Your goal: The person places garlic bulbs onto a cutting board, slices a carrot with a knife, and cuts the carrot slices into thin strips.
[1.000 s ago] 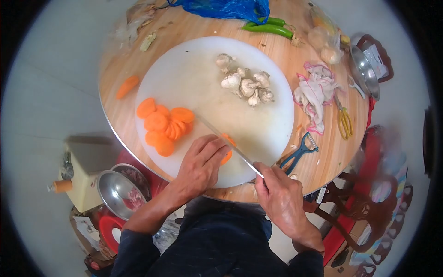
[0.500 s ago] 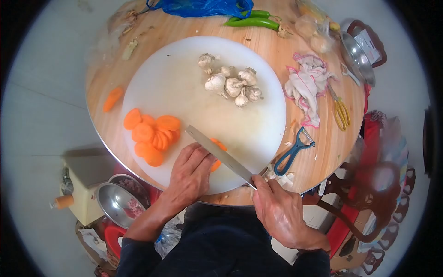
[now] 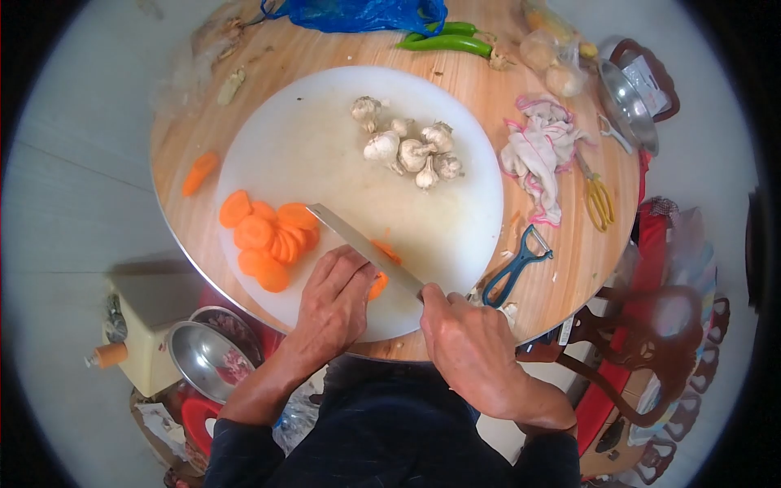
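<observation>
Fingers (image 3: 342, 265) of the left hand (image 3: 332, 302), bent low beside the slanted knife (image 3: 366, 249)

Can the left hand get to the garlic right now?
Probably not straight across: the knife, gripped by the right hand, slants between the left hand and the garlic. Past the blade, only bare cutting board seems to lie before it.

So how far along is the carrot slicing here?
Done: the carrot slices piled on the board. In hand: the right hand holds a knife at carrot pieces by the left hand, which may hide more. Left, perhaps: the loose carrot on the table, whole garlic bulbs and green peppers.
</observation>
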